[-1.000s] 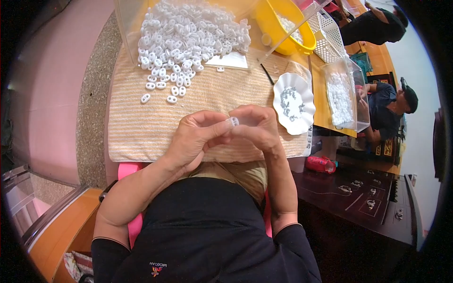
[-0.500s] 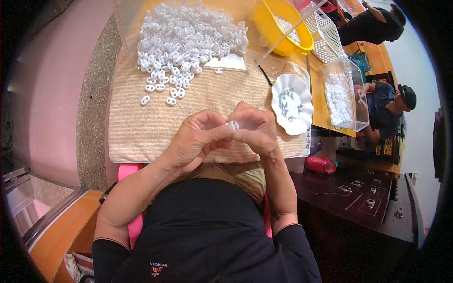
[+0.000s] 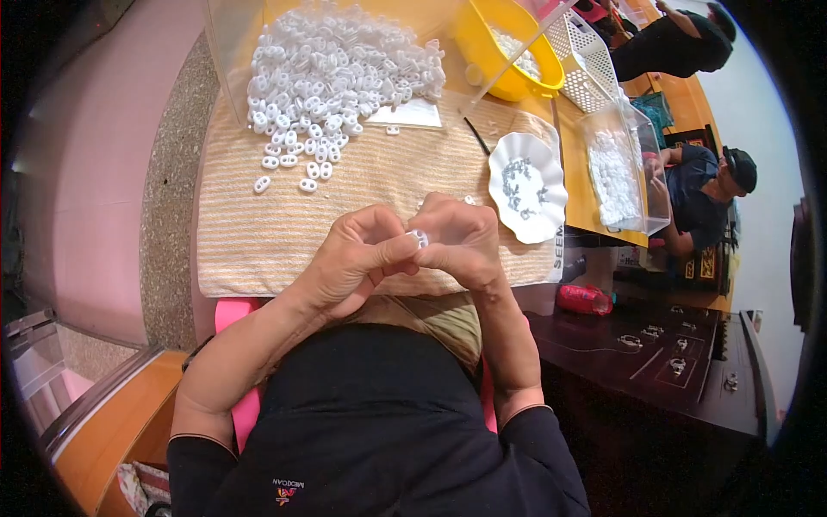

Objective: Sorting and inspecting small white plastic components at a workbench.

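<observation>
In front of my lap, a small oval white plastic piece with two holes (image 3: pixel 419 239) is pinched between both hands. My left hand (image 3: pixel 357 258) grips it from the left with thumb and fingertips. On the other side, my right hand (image 3: pixel 457 241) has its thumb and bent forefinger closed on the same piece; its fingertips are partly hidden. Beyond them, a large heap of like white pieces (image 3: pixel 327 77) spills from a clear bin onto a striped towel (image 3: pixel 250 241). Right of my right hand lies a scalloped white dish (image 3: pixel 543 222) holding small grey parts.
A black stick (image 3: pixel 476 135) lies near the dish. Behind it are a yellow basin (image 3: pixel 482 52) and a white perforated basket (image 3: pixel 579 60). At right, a co-worker (image 3: pixel 711 185) sits by a clear box of white pieces (image 3: pixel 613 181). A red bottle (image 3: pixel 584 299) lies below.
Both hands stay together on the white piece, which has turned slightly between the fingertips. A small white bit now shows just beyond my right hand. The whole view has shifted a little.
</observation>
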The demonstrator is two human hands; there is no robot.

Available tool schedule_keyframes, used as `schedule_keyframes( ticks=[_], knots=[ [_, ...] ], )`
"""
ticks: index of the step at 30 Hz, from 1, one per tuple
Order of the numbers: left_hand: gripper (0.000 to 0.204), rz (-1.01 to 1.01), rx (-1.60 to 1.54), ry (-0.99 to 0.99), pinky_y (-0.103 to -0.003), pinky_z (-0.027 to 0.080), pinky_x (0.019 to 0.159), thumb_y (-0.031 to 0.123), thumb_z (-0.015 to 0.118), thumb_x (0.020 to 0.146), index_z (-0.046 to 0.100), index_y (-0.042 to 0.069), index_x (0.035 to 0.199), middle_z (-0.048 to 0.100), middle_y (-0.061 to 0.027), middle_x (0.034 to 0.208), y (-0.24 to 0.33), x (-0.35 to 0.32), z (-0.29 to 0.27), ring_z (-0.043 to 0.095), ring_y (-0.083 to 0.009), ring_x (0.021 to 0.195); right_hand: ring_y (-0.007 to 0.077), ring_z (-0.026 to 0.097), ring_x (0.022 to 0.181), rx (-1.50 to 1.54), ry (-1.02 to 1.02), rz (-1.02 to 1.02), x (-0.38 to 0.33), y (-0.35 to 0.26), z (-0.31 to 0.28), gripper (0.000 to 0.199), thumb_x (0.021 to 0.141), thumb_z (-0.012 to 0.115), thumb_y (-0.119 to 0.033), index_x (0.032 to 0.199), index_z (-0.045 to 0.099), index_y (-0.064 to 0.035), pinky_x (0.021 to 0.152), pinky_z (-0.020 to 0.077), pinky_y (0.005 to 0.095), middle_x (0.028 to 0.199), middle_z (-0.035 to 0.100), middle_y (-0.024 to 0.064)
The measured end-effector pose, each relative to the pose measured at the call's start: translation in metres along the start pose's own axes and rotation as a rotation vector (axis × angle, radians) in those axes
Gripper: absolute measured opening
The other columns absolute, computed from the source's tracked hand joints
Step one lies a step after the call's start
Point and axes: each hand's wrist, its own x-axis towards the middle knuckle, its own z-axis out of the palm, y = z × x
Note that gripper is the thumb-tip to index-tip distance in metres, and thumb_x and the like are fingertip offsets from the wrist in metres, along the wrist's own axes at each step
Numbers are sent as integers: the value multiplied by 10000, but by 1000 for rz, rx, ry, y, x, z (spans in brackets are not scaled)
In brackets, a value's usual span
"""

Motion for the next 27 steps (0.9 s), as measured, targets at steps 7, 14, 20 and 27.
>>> schedule_keyframes(
  ticks=[7,14,20,27],
  knots=[
    [95,-13,-4,-5,-252,549,709,67,691,859,604,55,826,654,-48,828,-1,2,-1,636,-126,772,127,560,751,36,-15,99,-3,-10,5,261,750,791,-90,957,679,25,658,441,239,843,601,65],
    [94,-39,2,1,-244,554,716,86,693,861,608,48,846,657,-53,843,-3,4,-7,639,-127,777,102,542,770,-193,-75,68,-1,-16,-3,264,768,794,-135,954,667,3,665,434,230,833,577,29],
    [106,-48,67,5,-247,556,728,102,680,876,608,29,903,667,-66,877,-1,2,-1,643,-127,777,135,559,753,-375,-89,-13,-1,-30,-6,195,763,776,-79,871,651,24,649,448,269,786,576,44],
    [110,-28,85,58,-274,549,761,113,646,902,608,52,985,671,-93,1032,0,5,1,633,-110,841,107,590,745,-245,305,-3,-1,-28,-22,82,830,642,58,909,640,35,678,477,241,828,631,41]
  ],
)
